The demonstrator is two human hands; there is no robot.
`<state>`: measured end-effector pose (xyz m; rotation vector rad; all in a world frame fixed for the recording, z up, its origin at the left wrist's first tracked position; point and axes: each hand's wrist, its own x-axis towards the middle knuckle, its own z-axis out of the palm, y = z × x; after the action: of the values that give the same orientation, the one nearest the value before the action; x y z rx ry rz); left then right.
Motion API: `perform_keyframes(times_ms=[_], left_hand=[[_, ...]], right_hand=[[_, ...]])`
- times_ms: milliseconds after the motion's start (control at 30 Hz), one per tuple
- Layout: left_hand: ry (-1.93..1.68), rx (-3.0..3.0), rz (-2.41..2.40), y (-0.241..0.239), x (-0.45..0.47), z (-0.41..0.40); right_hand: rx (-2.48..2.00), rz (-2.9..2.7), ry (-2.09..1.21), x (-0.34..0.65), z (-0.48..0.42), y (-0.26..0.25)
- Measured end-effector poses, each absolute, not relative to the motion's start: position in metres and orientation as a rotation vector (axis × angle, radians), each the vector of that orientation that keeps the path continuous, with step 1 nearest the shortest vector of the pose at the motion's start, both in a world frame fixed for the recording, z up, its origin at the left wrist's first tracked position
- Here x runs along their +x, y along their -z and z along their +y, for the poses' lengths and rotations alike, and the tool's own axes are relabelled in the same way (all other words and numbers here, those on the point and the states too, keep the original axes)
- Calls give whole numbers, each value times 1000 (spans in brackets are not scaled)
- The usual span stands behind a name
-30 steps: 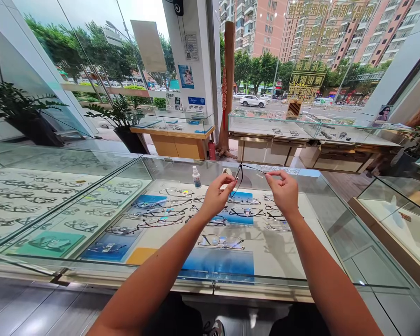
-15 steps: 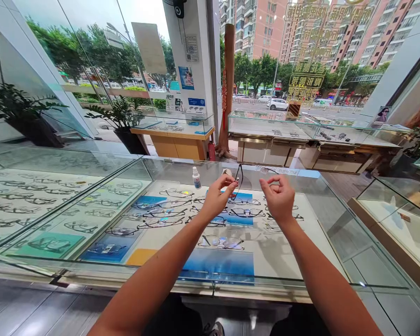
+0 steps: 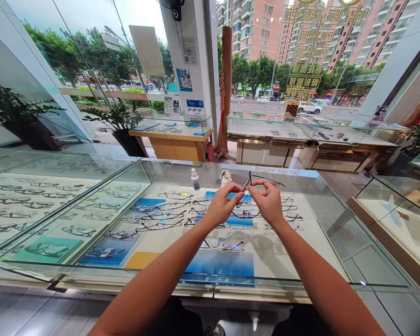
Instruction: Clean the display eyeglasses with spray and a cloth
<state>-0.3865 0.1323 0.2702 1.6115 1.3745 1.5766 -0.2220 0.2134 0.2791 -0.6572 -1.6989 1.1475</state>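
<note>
A thin dark pair of eyeglasses [image 3: 249,179] is held above the glass counter, with one slim arm reaching to the right behind my right hand. My left hand [image 3: 227,203] is closed, thumb and fingers pinching the frame from the left. From the other side, my right hand [image 3: 267,201] pinches the same glasses near the middle, its fingertips almost meeting those of the left. Just beyond the left hand, a crumpled pale cloth [image 3: 226,177] lies on the counter top. A small white spray bottle [image 3: 195,179] stands upright to its left.
Beneath my hands, the glass display case [image 3: 283,261] holds several rows of spectacles [image 3: 177,195] on white and blue panels. Another glass case [image 3: 399,219] stands at the right. Farther back are more showcases [image 3: 266,128], a wooden post [image 3: 225,88] and potted plants [image 3: 121,126].
My right hand has moved left to meet my left hand and now grips the glasses. The glasses have turned and shifted slightly right. The pale cloth shows more fully.
</note>
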Motion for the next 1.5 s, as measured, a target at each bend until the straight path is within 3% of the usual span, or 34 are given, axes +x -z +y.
perform_keyframes(times_ms=[733, 1300, 1500], left_hand=[[-1775, 1386, 1362, -276, -392, 135], [-2018, 1119, 1278, -282, -402, 137], [-1982, 1285, 1340, -279, -399, 136]], right_hand=[[-870, -1738, -1064, -216, 225, -282], [-1224, -1797, -821, -213, 234, -279], [-1037, -1882, -490, -211, 220, -287]])
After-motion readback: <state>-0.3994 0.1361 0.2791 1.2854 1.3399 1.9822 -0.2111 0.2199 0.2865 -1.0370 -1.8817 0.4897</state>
